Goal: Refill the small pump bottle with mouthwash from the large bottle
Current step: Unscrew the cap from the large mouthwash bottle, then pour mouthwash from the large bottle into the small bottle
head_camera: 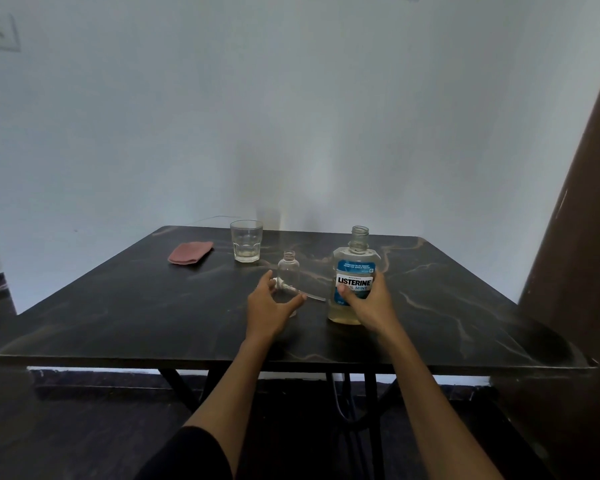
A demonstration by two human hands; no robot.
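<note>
A large mouthwash bottle point(355, 271) with a blue label stands uncapped on the dark table point(153, 306), holding pale yellow liquid in its lower part. My right hand point(371, 303) grips its lower body, thumb across the label. To its left stands a small clear bottle point(288, 275), also uncapped and looking empty. My left hand point(269, 306) is spread around the small bottle's base, fingers and thumb apart; whether it touches the bottle is unclear. A white pump head point(284, 285) with its thin tube lies on the table behind my left hand.
A glass tumbler point(246, 244) stands at the back middle of the table. A folded pink cloth point(190, 252) lies to its left. A wall runs close behind the table, and a dark brown surface point(575, 237) rises at the right.
</note>
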